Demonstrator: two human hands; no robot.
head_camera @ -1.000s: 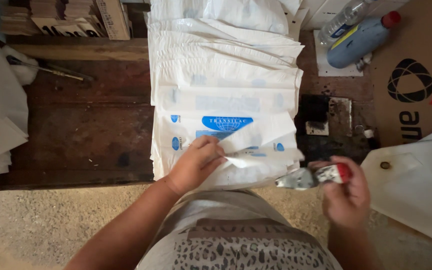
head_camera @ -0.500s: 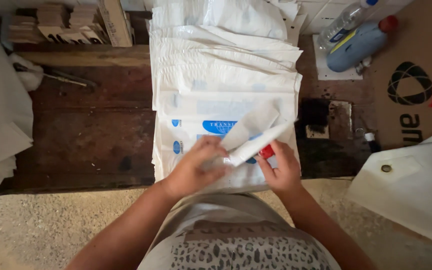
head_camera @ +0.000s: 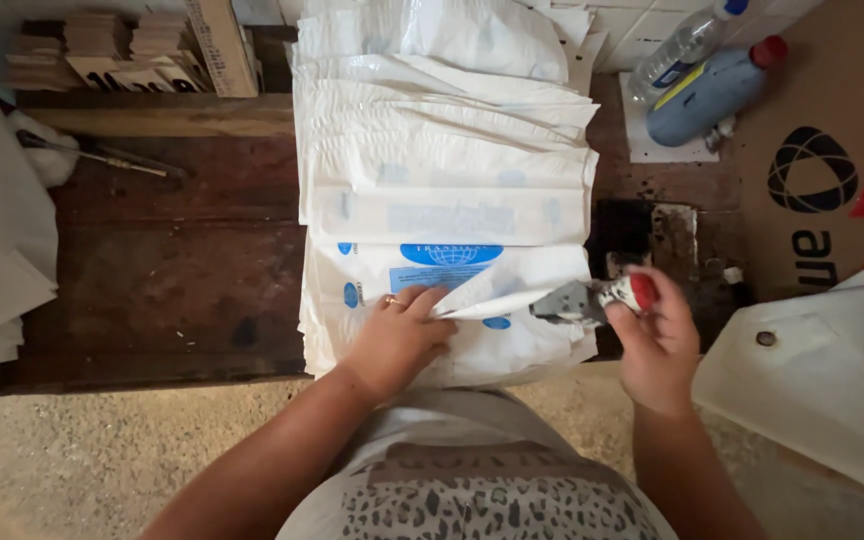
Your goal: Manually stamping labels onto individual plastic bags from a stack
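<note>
Dark wood makes up the counter (head_camera: 152,270), and a stack of white bags (head_camera: 447,200) lies overlapped along its middle. On the nearest bag, the left hand (head_camera: 397,340) presses flat, its fingers pinching a folded flap (head_camera: 512,290) with no gap between them. Just right of that flap, the right hand (head_camera: 657,335) has its grip closed around a red-handled tool (head_camera: 592,298), whose metal tip touches the flap's edge. Two bottles (head_camera: 707,75) lie far right, well apart.
</note>
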